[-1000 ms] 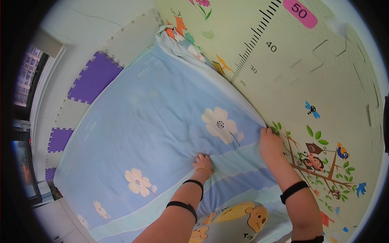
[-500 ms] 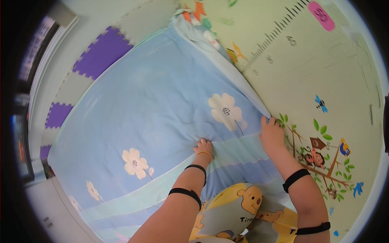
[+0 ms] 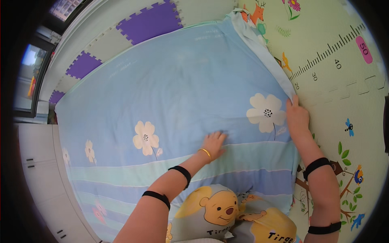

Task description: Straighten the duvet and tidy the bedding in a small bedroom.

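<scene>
A pale blue bed sheet [image 3: 174, 93] with white flowers and mint and lilac stripes covers a bed. My left hand [image 3: 214, 145], a gold bangle at its wrist, lies open on the sheet near the upper mint stripe, its fingertips slightly blurred. At the right side, my right hand [image 3: 298, 115] is at the sheet's edge against the wall. Its fingers close on the pale edge strip [image 3: 283, 75], one finger pointing up along it; the thumb is mostly hidden. Beyond it the strip runs to a bunched far corner [image 3: 239, 18].
A patterned wall [image 3: 332, 89] with a ruler print borders the bed's right side. Purple and grey foam panels [image 3: 150, 22] line the far side. At left stand a white cabinet [image 3: 38, 162] and a window [image 3: 34, 77]. Grey-and-yellow bear-print fabric [image 3: 198, 206] bulges up close to me.
The view has turned, shifting the bed's far corner rightward. My right hand remains at the wall-side edge. My left hand's fingers have stretched out, and the wrinkles around it have smoothed.
</scene>
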Action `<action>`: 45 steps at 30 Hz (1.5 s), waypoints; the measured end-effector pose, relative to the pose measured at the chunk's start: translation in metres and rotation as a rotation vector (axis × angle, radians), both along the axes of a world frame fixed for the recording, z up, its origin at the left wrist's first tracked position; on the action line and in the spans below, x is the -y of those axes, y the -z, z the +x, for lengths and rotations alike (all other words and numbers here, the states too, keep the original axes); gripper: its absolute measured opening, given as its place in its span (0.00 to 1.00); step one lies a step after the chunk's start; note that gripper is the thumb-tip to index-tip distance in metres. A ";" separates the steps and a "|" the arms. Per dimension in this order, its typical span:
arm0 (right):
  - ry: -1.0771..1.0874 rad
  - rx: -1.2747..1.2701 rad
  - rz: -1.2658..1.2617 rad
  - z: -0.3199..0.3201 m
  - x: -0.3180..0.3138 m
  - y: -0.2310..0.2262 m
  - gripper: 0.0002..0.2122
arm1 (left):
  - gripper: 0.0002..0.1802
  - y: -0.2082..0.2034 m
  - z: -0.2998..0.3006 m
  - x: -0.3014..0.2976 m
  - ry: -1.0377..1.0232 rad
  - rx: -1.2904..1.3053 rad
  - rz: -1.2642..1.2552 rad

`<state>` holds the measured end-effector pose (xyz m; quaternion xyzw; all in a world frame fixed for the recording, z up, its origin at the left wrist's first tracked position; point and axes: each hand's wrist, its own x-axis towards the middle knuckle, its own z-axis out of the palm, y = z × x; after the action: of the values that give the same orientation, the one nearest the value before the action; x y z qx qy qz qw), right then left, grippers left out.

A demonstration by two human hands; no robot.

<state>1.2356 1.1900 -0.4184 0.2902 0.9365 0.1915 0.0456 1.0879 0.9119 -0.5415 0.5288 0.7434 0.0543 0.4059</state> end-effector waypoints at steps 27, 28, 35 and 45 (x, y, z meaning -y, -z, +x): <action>0.106 -0.726 -0.331 -0.077 -0.018 0.037 0.28 | 0.34 0.000 -0.126 -0.043 -0.577 -0.119 -0.057; 0.092 -0.728 -0.347 -0.086 -0.015 0.035 0.28 | 0.34 0.004 -0.125 -0.047 -0.595 -0.127 -0.066; -0.313 -0.304 -0.834 -0.162 0.019 0.081 0.26 | 0.56 0.011 -0.117 -0.091 -0.520 -0.279 -0.450; 0.230 -0.244 -0.962 -0.179 -0.059 0.197 0.31 | 0.55 0.016 -0.132 -0.114 -0.512 -0.258 -0.667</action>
<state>1.0566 1.2486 -0.6153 0.3578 0.8791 -0.3032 0.0850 0.9562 1.0257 -0.5576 0.1701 0.8720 -0.1563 0.4316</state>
